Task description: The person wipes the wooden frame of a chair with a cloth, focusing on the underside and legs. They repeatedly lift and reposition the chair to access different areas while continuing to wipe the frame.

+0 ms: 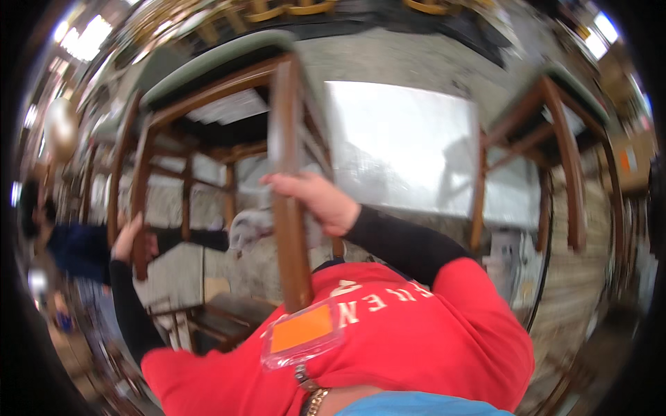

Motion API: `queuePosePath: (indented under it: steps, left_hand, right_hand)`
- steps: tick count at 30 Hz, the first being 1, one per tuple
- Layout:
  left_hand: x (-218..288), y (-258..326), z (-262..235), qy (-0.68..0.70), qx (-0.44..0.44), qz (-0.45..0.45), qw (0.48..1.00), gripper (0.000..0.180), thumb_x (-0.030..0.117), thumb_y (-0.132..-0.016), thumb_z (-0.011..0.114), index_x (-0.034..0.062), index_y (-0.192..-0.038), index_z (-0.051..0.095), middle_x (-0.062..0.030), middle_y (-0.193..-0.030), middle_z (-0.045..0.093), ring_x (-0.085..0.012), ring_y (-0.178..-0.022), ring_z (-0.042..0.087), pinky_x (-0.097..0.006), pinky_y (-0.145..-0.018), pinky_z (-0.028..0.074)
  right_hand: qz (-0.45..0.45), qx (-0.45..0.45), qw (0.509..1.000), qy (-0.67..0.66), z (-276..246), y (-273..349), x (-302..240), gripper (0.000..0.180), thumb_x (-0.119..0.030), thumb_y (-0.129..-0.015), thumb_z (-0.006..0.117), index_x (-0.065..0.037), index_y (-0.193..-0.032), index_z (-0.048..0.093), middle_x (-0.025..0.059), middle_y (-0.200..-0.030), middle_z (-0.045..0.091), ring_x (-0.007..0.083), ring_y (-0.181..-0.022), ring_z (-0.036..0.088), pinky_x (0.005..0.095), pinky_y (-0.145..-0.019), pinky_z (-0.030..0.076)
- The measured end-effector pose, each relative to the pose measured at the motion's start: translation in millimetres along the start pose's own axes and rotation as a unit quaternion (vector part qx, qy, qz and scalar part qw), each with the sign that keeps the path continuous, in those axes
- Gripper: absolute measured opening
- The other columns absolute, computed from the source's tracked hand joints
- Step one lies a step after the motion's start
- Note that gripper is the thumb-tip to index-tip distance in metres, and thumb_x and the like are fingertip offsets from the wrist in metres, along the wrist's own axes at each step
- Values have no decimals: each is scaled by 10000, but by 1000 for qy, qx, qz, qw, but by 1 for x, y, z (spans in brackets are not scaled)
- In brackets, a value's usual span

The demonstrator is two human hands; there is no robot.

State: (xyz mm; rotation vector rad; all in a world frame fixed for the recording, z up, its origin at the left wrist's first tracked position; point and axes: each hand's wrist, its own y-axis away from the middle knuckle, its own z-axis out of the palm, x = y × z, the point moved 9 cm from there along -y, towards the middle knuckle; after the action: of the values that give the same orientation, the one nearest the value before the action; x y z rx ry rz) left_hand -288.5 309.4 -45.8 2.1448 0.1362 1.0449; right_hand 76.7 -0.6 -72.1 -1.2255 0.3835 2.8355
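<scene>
A brown wooden chair (283,111) with a padded grey-green seat is in front of me, its legs pointing toward me; no backrest shows. My right hand (316,200) wraps round its near right leg, thumb across the wood. On the left, my left hand (127,236) is closed round another leg of the same chair. Beyond the right-hand leg is a grey gloved hand or cloth (250,229), at the end of a co-worker's dark sleeve. Motion blur softens the details.
A similar chair (565,139) stands at the right beside a shiny pale metal-looking surface (402,139). A co-worker in dark blue (83,246) is at the left. Below the held chair is a dark wooden piece (232,312). Boxes (631,163) stand at the far right.
</scene>
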Motion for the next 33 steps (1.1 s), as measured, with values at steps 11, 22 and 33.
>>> queuePosePath:
  steps: [11, 22, 33]
  left_hand:
    - [75, 102, 84, -95, 21, 208, 973, 339, 148, -870, 604, 60, -1185, 515, -53, -745, 543, -165, -420, 548, -289, -363, 466]
    - [144, 142, 322, -121, -77, 269, 952, 434, 115, -861, 611, 54, -1285, 542, -31, -855, 564, -132, -545, 577, -260, -436, 503]
    - [207, 146, 428, -168, -152, 269, 936, 316, 153, -889, 609, 33, -1167, 522, -53, -801, 573, -143, -494, 594, -269, -441, 500]
  right_hand:
    - [-94, 74, 989, -86, -94, 50, -81, 251, -299, -878, 669, -57, -936, 702, 30, -853, 655, 144, -745, 598, 285, -724, 499]
    - [-213, 221, 952, -9, -248, 233, -179, 395, -389, -855, 673, -11, -968, 689, 95, -922, 686, 188, -833, 639, 321, -770, 519]
    - [-422, 213, 866, -162, -328, 302, -212, 477, -383, -971, 577, 24, -1209, 648, 165, -1067, 725, 244, -938, 696, 363, -866, 557]
